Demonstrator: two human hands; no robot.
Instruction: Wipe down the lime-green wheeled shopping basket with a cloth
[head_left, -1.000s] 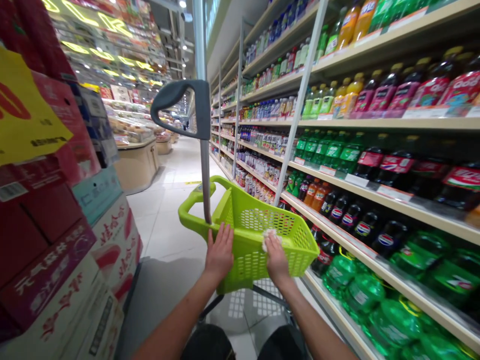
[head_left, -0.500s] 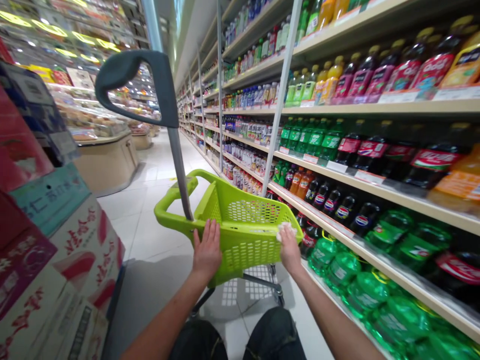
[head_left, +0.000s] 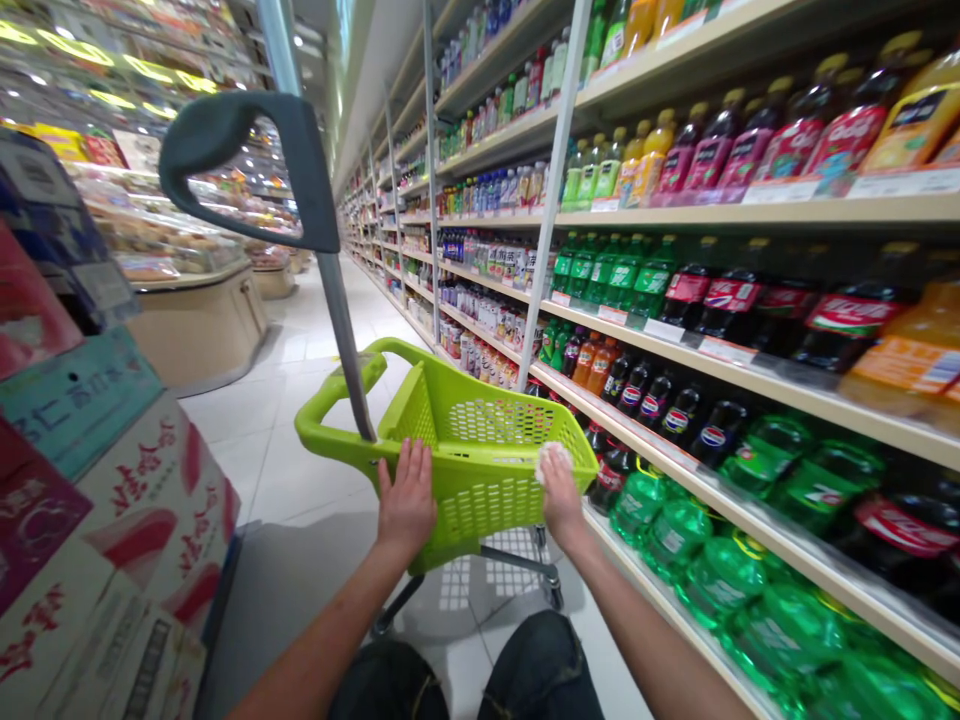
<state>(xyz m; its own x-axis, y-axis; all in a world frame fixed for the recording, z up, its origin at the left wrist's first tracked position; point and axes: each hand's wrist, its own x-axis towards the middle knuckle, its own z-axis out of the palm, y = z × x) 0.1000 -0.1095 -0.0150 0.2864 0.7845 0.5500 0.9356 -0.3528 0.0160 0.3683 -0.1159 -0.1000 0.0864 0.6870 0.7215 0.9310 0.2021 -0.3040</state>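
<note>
A lime-green shopping cart basket (head_left: 480,510) with perforated sides stands in front of me on a wheeled metal frame. My left hand (head_left: 406,505) rests on its near rim, left of the middle, fingers stretched over the edge and thumb apart. Farther right along that rim, my right hand (head_left: 561,500) presses a crumpled white wipe (head_left: 543,464) against the plastic; whether it is tissue or cloth I cannot tell. From the basket's left end rises a metal pole (head_left: 346,340) with a dark grey loop handle (head_left: 319,180).
Close on the right, shelves (head_left: 750,215) hold rows of drink bottles, with large green bottles (head_left: 787,610) at the bottom. Stacked cartons (head_left: 161,500) stand on the left. A rounded display counter (head_left: 199,325) lies beyond them, beside the tiled aisle (head_left: 315,320).
My right hand has slid slightly left along the rim with the wipe. My left hand keeps its place on the basket. The whole view has shifted a little.
</note>
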